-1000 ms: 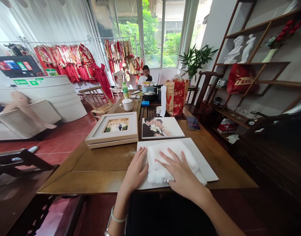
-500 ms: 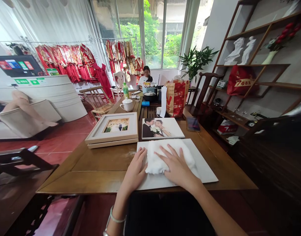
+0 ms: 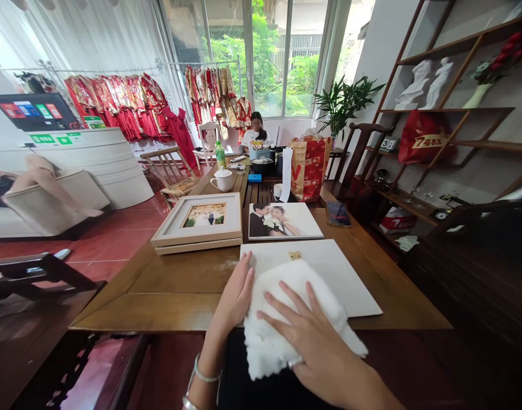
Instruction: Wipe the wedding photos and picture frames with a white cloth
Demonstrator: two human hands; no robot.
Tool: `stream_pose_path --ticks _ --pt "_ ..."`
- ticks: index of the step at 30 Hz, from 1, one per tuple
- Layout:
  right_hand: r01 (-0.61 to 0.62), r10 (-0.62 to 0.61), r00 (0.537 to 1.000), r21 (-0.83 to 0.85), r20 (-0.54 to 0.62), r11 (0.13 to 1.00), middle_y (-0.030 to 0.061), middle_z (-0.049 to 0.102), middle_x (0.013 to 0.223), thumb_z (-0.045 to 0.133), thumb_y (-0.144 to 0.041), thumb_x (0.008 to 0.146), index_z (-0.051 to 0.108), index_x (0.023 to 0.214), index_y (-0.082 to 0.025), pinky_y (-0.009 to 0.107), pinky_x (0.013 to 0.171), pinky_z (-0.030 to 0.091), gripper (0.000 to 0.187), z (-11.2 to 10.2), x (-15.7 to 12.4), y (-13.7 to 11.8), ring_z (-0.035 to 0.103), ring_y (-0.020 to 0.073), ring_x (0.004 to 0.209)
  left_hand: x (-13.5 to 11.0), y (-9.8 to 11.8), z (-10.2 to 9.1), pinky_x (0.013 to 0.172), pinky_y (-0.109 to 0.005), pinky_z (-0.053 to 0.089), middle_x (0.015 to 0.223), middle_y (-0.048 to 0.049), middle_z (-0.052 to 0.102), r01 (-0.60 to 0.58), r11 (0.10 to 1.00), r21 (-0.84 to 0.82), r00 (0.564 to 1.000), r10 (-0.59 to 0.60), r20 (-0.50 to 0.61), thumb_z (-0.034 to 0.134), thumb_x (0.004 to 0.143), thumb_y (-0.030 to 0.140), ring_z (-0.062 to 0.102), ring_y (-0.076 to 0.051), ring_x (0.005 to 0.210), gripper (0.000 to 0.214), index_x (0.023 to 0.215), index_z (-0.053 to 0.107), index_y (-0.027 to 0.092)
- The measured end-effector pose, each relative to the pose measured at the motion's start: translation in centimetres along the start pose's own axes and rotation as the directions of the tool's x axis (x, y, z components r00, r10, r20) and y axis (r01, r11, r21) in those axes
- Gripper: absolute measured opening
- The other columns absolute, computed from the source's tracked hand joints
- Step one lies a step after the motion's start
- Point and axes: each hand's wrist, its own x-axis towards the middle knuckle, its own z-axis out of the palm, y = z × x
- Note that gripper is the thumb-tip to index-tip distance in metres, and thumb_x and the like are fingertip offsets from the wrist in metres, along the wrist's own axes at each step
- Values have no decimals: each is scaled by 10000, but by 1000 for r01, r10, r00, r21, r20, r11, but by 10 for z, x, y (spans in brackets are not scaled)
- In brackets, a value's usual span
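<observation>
Right hand (image 3: 305, 336) spread wide, I press the white cloth (image 3: 264, 350) flat; it has slid toward six o'clock since half a second ago and now drapes over the near edge of the white board (image 3: 357, 296). That bares the board's far part and a small yellowish patch (image 3: 295, 255) near its twelve o'clock edge, so I judge the stroke has reached the near side. Left hand (image 3: 237, 296), fingers straight and close together, rests at the board's nine o'clock edge. A couple's photo panel (image 3: 282, 221) lies just beyond at twelve.
</observation>
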Motion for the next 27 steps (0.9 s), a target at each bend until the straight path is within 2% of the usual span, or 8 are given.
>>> stream_pose_path --ticks 2,5,9,15,17,20,23,27 --pt "-33 33 999 4 29 999 -114 205 1525 384 -35 487 323 1412 -345 594 1108 -68 977 -5 -12 7 17 214 1422 1 -2 1 1158 -444 169 1510 -85 309 -49 995 82 999 47 23 264 965 412 194 -211 1419 502 1400 356 180" --pt "-156 155 987 -9 -32 988 -105 249 1510 369 -31 525 333 1415 -313 587 1117 -43 934 -10 -15 28 55 205 1420 2 -6 1 1150 -461 193 1476 -91 374 -129 975 182 991 122 50 323 952 372 200 -226 1417 455 1353 430 184" --pt "-273 271 948 11 -167 962 -73 258 1512 370 -54 599 369 1398 -289 616 1100 -35 833 -14 8 65 90 219 1416 3 -7 0 1135 -489 225 1474 -113 371 -176 952 250 984 162 72 420 918 327 201 -253 1415 458 1350 429 174" --pt "-347 342 915 12 -212 938 0 291 1504 390 -115 695 436 1358 -234 688 1051 7 676 -23 51 102 143 272 1401 1 -7 -1 1129 -497 238 1478 -114 364 -187 943 274 982 172 79 416 918 285 202 -255 1415 437 1340 440 175" --pt "-352 344 912 2 -224 936 4 293 1504 390 -108 693 439 1355 -224 695 1044 -1 674 -22 55 103 127 275 1402 1 -7 -1 1127 -495 245 1474 -108 373 -193 944 267 981 180 72 422 915 273 210 -255 1413 430 1336 447 189" --pt "-346 329 912 -27 -246 938 -10 282 1509 393 -87 672 403 1379 -245 694 1045 5 725 -15 45 94 116 275 1404 1 -6 -1 1128 -494 243 1473 -109 374 -189 946 264 982 175 75 424 912 269 212 -257 1412 431 1334 452 188" --pt "-329 297 915 -78 -273 941 -47 252 1518 390 -47 613 345 1408 -290 676 1061 15 833 -3 19 77 97 265 1409 2 -5 0 1130 -498 236 1475 -115 369 -180 947 267 983 165 80 420 910 266 208 -260 1413 434 1333 455 176" --pt "-312 281 927 -97 -249 945 -101 210 1523 379 -24 549 281 1425 -357 639 1089 -4 942 7 -22 58 42 233 1421 1 -4 -1 1128 -499 237 1472 -105 376 -179 948 261 983 165 74 423 907 254 219 -259 1410 429 1330 459 191"
